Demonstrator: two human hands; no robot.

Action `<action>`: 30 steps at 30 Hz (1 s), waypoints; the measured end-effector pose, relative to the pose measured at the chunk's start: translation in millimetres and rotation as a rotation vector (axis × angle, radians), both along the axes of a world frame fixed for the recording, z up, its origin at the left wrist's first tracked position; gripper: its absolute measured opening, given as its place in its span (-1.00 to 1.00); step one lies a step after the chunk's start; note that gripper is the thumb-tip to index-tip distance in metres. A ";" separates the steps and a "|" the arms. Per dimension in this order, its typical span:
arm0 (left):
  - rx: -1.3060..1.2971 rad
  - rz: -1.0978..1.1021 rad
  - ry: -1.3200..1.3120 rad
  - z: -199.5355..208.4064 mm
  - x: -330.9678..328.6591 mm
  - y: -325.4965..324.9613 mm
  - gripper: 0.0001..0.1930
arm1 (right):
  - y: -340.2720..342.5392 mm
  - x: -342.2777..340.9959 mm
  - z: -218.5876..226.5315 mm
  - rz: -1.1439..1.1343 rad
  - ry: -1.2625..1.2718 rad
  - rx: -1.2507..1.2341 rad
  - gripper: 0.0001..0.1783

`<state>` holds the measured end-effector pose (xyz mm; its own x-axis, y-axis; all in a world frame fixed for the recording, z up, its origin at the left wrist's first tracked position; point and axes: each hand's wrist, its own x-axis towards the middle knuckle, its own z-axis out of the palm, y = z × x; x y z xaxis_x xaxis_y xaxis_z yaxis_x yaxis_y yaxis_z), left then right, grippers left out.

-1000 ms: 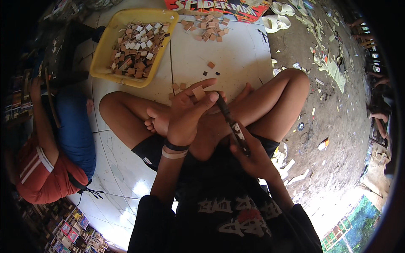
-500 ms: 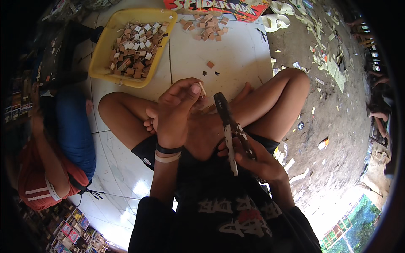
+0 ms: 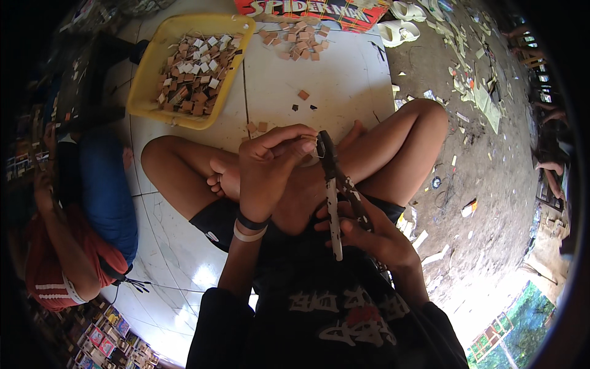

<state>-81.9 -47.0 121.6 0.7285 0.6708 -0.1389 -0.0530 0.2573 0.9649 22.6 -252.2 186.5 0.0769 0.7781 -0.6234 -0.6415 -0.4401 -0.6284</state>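
My left hand (image 3: 269,166) pinches a small thin piece (image 3: 320,147), pale along its edge, between thumb and fingertips. In my right hand (image 3: 378,240) are dark pliers (image 3: 329,161) with worn, patchy white handles. The head of the pliers meets the pinched piece at my left fingertips; whether the jaws grip it I cannot tell. Just beyond my left hand lie small brown square tiles (image 3: 262,126). Farther off are a lone brown tile (image 3: 303,95) and two dark scraps (image 3: 295,107).
A yellow basin (image 3: 139,92) at the far left holds many brown and white tiles. A loose tile pile (image 3: 301,40) lies by a red printed board (image 3: 362,23). White clogs (image 3: 399,33) stand on littered ground at right. Another person in blue trousers (image 3: 110,190) sits close at left.
My left hand has moved right, bringing the small piece against the head of the pliers. Tiles it covered before now show beyond it. The pliers have barely moved.
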 end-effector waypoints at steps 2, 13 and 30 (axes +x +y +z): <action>0.017 -0.001 0.000 0.1 -0.1 0.1 -0.78 | 0.3 -0.2 -0.8 -0.012 0.029 0.012 -0.29; 0.092 0.027 -0.005 2.4 1.9 -0.7 -0.77 | -2.8 -0.7 -3.1 -0.003 -0.015 0.015 -0.45; 0.115 -0.013 -0.020 -2.5 -3.9 0.0 -0.76 | -6.7 -10.3 -24.9 0.036 -0.068 -0.025 -0.54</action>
<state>-85.8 -46.9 119.1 0.7393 0.6718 -0.0466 -0.0701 0.1456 0.9869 12.3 -259.0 161.6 0.0921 0.7655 -0.6368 -0.5808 -0.4782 -0.6588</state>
